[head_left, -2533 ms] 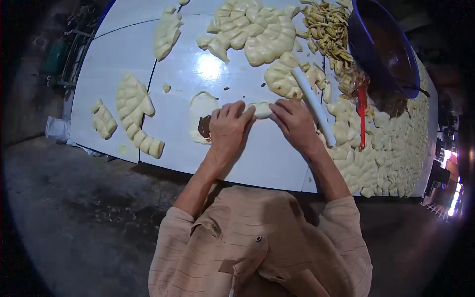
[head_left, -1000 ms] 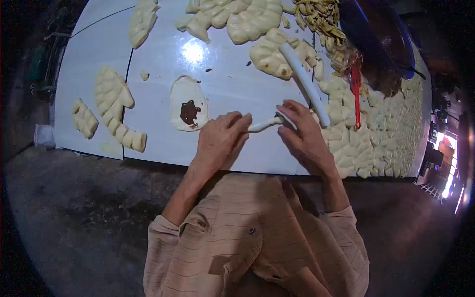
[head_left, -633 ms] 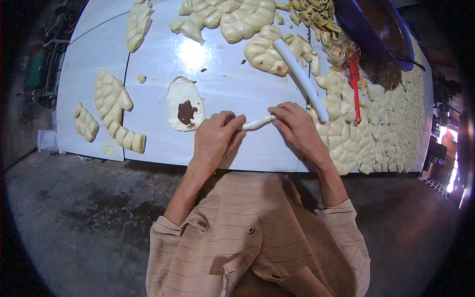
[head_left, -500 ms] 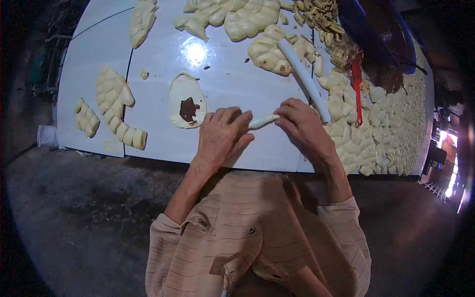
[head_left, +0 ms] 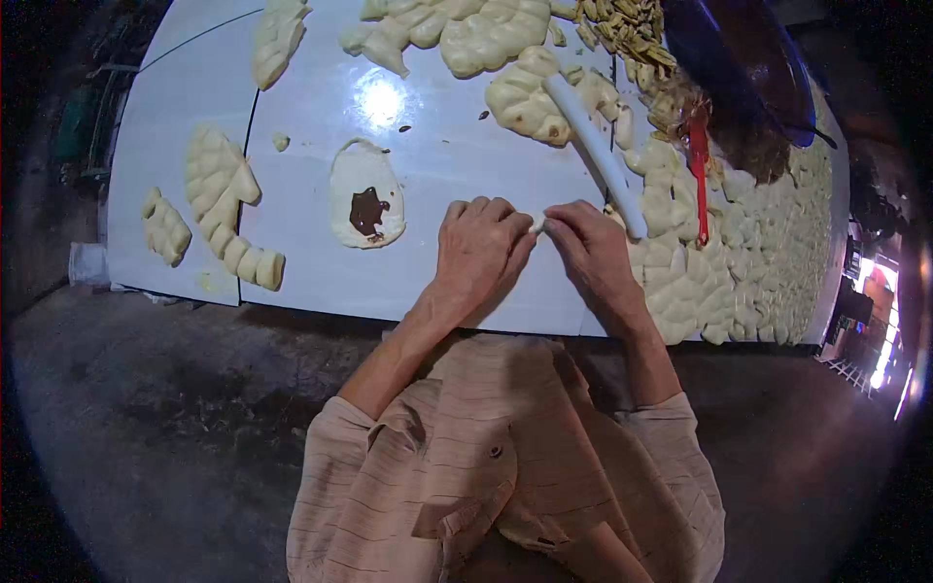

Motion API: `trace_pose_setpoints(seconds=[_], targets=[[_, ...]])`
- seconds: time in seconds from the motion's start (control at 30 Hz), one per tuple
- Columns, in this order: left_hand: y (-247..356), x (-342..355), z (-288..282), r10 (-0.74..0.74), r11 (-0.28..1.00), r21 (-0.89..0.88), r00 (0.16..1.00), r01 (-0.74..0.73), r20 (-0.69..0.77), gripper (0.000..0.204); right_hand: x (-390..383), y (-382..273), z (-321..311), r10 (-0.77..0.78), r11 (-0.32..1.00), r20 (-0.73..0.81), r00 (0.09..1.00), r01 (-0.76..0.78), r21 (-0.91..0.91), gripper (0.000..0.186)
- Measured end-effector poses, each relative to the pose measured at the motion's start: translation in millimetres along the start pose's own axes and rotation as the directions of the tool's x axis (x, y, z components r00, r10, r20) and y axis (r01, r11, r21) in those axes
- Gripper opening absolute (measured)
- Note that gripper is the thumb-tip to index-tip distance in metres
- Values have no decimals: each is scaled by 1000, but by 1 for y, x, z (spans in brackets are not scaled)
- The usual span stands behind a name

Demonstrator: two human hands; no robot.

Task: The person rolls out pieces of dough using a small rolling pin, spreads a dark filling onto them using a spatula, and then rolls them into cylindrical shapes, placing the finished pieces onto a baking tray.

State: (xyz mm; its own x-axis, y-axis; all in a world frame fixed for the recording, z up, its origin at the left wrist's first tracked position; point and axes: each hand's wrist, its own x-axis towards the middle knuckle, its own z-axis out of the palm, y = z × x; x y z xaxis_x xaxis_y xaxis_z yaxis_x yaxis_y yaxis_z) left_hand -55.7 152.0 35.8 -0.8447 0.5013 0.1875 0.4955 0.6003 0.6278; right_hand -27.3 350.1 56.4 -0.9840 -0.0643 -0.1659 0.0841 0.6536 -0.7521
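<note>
**Two hands close over a small dough piece on the white table**

Two hands meet at the near edge of the white table (head_left: pixel 321 282), fingertips almost touching. The left hand (head_left: pixel 478 251) lies palm down with its fingers curled over, and the right hand (head_left: pixel 591 255) lies beside it with fingers bent the same way. Between them shows a small pale dough piece (head_left: pixel 537 222), pinched at both ends by the fingertips. Only a sliver is visible; the rest sits under the fingers, so its full shape cannot be told. What shows runs left to right, along the table's near edge.

Left of the left hand, well apart, lies a flat oval of dough with a dark brown filling (head_left: pixel 365 198), its long axis running away from the person. Farther left along the same table sit a row of cut dough pieces (head_left: pixel 227 216) and a smaller cluster (head_left: pixel 165 225) near the table's left edge.

Just beyond the right hand lies a white rolling pin (head_left: pixel 595 154), slanting away to the upper left. Right of it a crowd of shaped dough pieces (head_left: pixel 739 262) covers the table, with a red spatula (head_left: pixel 699 175) lying on them. A dark blue bowl (head_left: pixel 748 68) stands at the far right, partly lost in shadow and cut by the picture's rim; its contents are hard to make out.
</note>
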Motion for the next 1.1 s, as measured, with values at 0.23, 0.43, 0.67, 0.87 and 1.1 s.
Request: trace_pose_setpoints(seconds=[0.23, 0.43, 0.67, 0.87, 1.1], targets=[[1, 6, -4, -17, 1000, -16, 999, 18, 38, 26, 3, -17, -8, -141, 989, -22, 990, 140, -40, 25], [-1, 3, -3, -24, 999, -36, 998, 26, 63, 36, 7, -4, -10, -241, 918, 191, 952, 287, -275, 25], [-5, -47, -32, 20, 990, 138, 998, -13, -52, 50, 33, -26, -65, 15, 999, -81, 997, -12, 39, 30], [-15, -80, -15, -38, 986, 156, 991, 59, -130, 50, 196, 20, -114, -160, 927, -463, 872, -28, -375, 34], [-12, -83, -15, -46, 975, 199, 966, 99, -253, 46, 311, 54, -128, -80, 765, -424, 902, -218, -606, 35]])
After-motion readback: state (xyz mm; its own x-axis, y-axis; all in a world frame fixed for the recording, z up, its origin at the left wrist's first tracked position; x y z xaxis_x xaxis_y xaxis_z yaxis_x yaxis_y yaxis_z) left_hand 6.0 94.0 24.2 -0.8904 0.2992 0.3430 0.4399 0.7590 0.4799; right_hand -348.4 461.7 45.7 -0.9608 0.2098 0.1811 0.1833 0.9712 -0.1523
